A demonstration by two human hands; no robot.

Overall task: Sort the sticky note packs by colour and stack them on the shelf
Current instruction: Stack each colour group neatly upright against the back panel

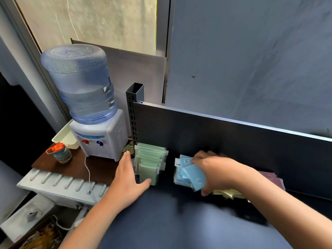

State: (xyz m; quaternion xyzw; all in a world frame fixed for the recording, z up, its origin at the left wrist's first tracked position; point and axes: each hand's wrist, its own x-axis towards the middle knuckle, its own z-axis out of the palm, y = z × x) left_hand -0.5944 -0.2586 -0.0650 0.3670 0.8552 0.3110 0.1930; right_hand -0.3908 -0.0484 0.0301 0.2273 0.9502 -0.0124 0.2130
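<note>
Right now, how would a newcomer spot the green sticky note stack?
Find the water dispenser at left; just right of it starts the dark shelf. The green stack stands at the shelf's left end, against the left hand. Its neighbour, under the right hand, is blue.

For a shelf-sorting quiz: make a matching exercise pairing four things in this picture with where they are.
Things:
1. green packs
2. blue packs
3. yellow packs
4. water dispenser

Places:
A. under the right hand
B. on the brown table, left of the shelf
C. at the shelf's left end, beside the left hand
D. just right of the right hand's thumb

Pairs: 1-C, 2-A, 3-D, 4-B
</note>
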